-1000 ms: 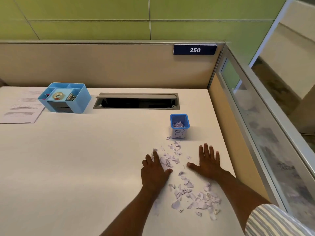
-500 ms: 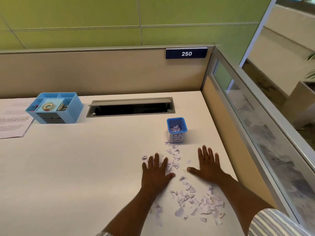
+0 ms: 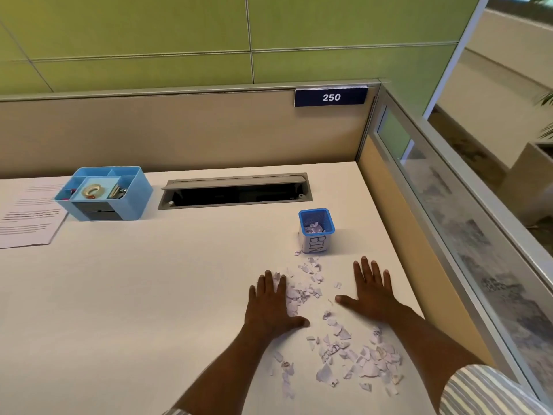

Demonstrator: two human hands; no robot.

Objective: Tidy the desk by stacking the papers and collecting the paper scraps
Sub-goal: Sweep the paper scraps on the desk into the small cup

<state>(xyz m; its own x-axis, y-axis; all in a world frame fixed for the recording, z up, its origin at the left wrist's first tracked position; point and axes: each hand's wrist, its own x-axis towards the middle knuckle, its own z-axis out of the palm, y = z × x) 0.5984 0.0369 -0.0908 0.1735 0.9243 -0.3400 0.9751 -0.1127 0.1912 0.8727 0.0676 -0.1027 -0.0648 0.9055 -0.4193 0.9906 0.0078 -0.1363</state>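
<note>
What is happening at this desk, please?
A person is gathering torn paper scraps on a white desk. Both hands lie flat with straight fingers: the left hand touches a heap of scraps, and the right hand rests on bare desk beside them. Neither holds anything. A small blue bin just beyond has some scraps inside, but many lie loose. The papers lie at the far left, by a blue organizer.
</note>
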